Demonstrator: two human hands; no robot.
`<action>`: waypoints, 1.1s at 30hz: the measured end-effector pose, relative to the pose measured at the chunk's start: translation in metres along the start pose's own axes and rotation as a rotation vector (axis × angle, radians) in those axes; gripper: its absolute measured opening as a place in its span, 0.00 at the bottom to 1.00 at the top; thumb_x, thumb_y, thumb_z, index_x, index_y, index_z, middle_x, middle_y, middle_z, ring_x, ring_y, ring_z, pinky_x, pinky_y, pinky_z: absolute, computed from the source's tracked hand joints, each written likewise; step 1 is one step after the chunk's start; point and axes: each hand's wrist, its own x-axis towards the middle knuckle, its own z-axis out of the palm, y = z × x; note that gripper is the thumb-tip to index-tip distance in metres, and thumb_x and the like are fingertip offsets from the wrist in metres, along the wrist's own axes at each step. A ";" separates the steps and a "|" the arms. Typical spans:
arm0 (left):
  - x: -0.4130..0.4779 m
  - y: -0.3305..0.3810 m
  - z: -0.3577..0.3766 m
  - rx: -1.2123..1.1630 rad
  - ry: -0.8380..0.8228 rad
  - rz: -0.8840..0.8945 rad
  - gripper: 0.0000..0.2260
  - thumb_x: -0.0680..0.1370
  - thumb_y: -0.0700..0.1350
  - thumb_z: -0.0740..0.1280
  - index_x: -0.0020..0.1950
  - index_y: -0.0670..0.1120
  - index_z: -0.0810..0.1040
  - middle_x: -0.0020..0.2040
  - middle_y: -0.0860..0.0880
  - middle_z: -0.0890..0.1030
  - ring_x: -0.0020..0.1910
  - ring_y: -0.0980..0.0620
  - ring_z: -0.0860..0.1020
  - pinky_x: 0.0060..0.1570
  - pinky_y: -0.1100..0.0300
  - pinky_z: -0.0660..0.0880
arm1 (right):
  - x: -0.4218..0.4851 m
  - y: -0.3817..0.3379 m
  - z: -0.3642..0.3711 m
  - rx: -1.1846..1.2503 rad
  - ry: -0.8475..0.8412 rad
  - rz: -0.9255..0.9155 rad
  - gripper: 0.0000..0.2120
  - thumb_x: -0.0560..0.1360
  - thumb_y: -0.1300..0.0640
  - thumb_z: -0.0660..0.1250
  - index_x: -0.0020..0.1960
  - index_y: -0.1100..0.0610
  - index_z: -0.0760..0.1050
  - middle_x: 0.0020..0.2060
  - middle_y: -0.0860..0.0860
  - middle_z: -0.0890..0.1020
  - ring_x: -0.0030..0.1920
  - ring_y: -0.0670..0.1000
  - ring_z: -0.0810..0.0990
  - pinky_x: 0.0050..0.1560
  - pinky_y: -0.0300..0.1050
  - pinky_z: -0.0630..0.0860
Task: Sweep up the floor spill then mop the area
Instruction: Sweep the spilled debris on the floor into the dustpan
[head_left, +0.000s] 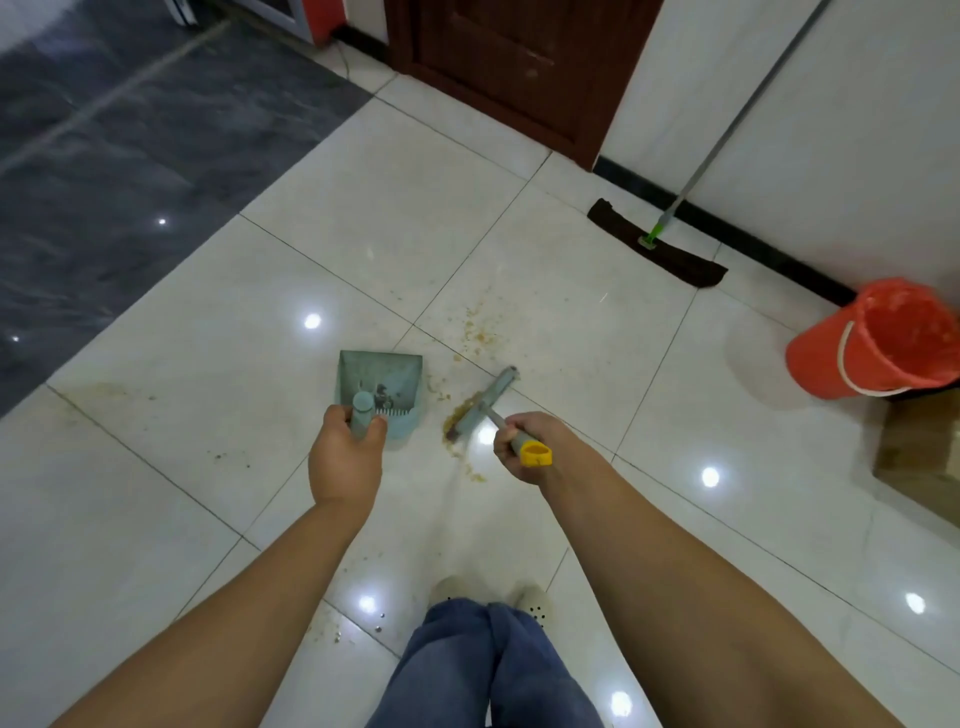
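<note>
On the far left the dark grey floor has pale streaks, like stone. The rest is big white tiles, smooth and shiny, with bright spots of light on them.

The left hand has its fingers curled tight round the round handle of a blue-green plastic dustpan. The dustpan is wide and flat, with a row of little teeth near the handle. Some dark bits lie inside it. It sits on the tiles with its open edge pointing away from the person.

Just right of the dustpan is the spill. It is made of small brown crumbs, thin and scattered farther off, and heaped in a thick pile close by. That pile lies between the two hands, right against the broom. The broom's head is a short blue-green bar, slanted on the floor and touching the crumbs.

The right hand is closed round the broom's thin handle. A yellow cap pokes out of the fist.

Farther right, by the wall, a mop has a flat dark cloth pad on the floor, a green joint and a long grey metal pole. Near it is a round orange plastic bucket, and then a brown cardboard box at the edge.
</note>
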 end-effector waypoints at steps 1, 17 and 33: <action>0.000 0.001 0.000 0.003 -0.002 -0.003 0.13 0.78 0.46 0.66 0.56 0.38 0.73 0.49 0.40 0.80 0.46 0.40 0.79 0.40 0.59 0.72 | -0.001 -0.001 -0.003 0.021 0.012 0.001 0.07 0.79 0.68 0.54 0.42 0.63 0.65 0.35 0.56 0.67 0.14 0.49 0.66 0.17 0.30 0.66; -0.022 0.054 0.040 0.028 -0.096 0.131 0.12 0.78 0.47 0.66 0.53 0.38 0.74 0.44 0.43 0.78 0.41 0.46 0.74 0.37 0.60 0.68 | -0.029 -0.037 -0.160 -0.044 0.243 -0.076 0.04 0.80 0.63 0.57 0.48 0.64 0.65 0.33 0.58 0.69 0.12 0.47 0.67 0.14 0.32 0.68; -0.021 0.085 0.107 0.038 -0.196 0.156 0.08 0.78 0.49 0.66 0.45 0.45 0.72 0.36 0.49 0.76 0.35 0.48 0.75 0.38 0.51 0.77 | 0.006 -0.097 -0.190 -0.191 0.308 -0.045 0.02 0.80 0.65 0.57 0.51 0.64 0.65 0.29 0.58 0.70 0.19 0.52 0.72 0.13 0.30 0.66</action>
